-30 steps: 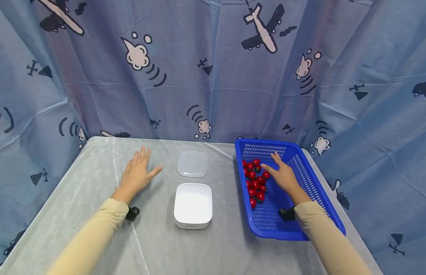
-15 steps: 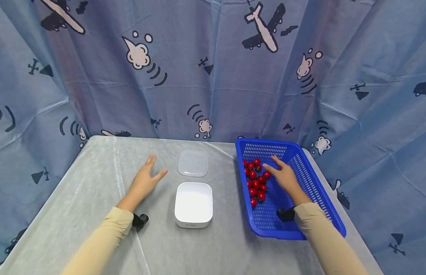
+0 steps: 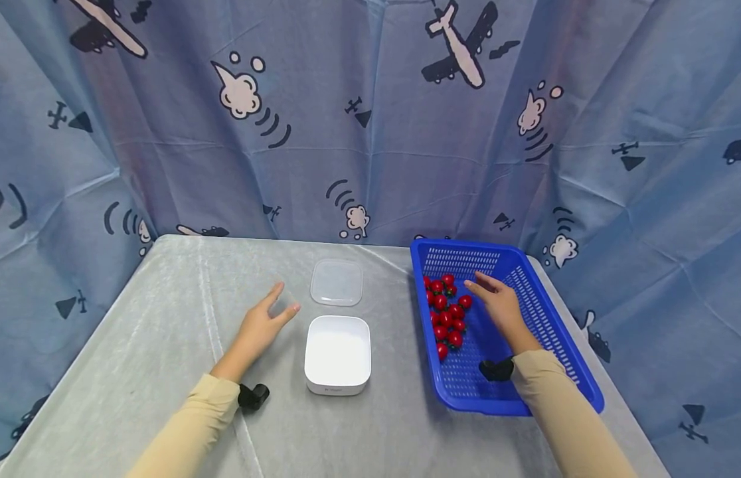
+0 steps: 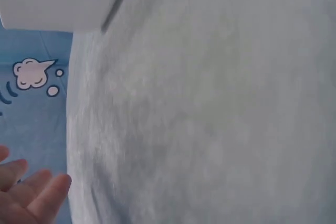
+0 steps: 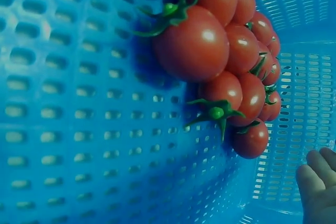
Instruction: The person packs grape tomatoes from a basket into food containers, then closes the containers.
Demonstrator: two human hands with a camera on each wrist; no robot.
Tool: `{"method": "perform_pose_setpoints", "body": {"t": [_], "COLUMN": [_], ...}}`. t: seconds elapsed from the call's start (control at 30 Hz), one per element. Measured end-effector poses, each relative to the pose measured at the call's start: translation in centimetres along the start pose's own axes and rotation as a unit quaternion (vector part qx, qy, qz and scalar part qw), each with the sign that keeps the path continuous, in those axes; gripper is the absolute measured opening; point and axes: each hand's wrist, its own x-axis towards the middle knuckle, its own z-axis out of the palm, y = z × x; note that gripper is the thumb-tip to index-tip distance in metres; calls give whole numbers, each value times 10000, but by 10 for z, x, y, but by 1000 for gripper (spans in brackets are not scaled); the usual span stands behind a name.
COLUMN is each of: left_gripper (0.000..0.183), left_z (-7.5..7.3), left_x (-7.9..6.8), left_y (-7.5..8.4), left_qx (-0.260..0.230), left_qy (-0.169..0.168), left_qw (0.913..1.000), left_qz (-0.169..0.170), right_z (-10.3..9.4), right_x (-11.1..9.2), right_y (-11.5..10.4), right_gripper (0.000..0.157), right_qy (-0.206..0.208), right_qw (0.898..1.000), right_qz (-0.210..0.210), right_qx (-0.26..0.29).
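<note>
My left hand (image 3: pixel 259 328) hovers left of a white square container (image 3: pixel 337 355), its fingers extended and thumb spread, holding nothing. Behind the container lies a translucent square lid (image 3: pixel 336 283) on the table. Over the blue basket (image 3: pixel 466 405) at the right is my right hand (image 3: pixel 500 307), fingers and thumb apart with nothing between them. Just left of its fingertips, red cherry tomatoes (image 3: pixel 445 318) with green stems are gathered along the basket's left side. In the right wrist view, the cherry tomatoes (image 5: pixel 194 45) lie on the perforated floor, and that hand (image 5: pixel 319 187) shows at the lower right.
A pale grey cloth covers the table (image 3: pixel 137 345). A blue printed curtain (image 3: pixel 311 119) hangs behind it and along both sides. The container's wall (image 4: pixel 58 1) shows at the top of the left wrist view.
My left hand has moved right and toward me, nearer the white container. My right hand has barely shifted over the basket, its fingers drawing slightly closer together.
</note>
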Motion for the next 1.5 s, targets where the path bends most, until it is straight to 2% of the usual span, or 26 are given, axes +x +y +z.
{"method": "perform_pose_setpoints", "body": {"t": [0.27,0.47,0.67,0.87,1.13,1.33,1.5], "left_gripper": [66,65,63,58,54,51,52], "left_z": [11,20,29,39,41,42,45], "left_x": [-5,-10,-13,-17,-20,-21,-20], "left_y": [3,0,-1,-1,0,-2,-4], "left_qx": [-677,-1011,-1541,-1759,-2061,-2468,-2866], "left_qy": [-20,-113,-207,-188,-230,-370,-517], "left_qw": [9977,9947,9878,9842,9783,9684,9565], "left_qz": [-33,-133,3,9,6,-29,-188], "right_z": [0,0,-1,0,3,6,6], "right_x": [4,6,12,18,21,22,23], "right_y": [2,6,11,16,21,21,24], "right_gripper": [64,61,62,62,63,57,51], "right_qy": [-76,-123,-78,9,-58,-17,367], "right_qw": [9987,9973,9934,9885,9859,9865,9873], "right_qz": [323,523,906,1238,1350,1362,1285], "right_qx": [378,493,698,872,990,911,855]}}
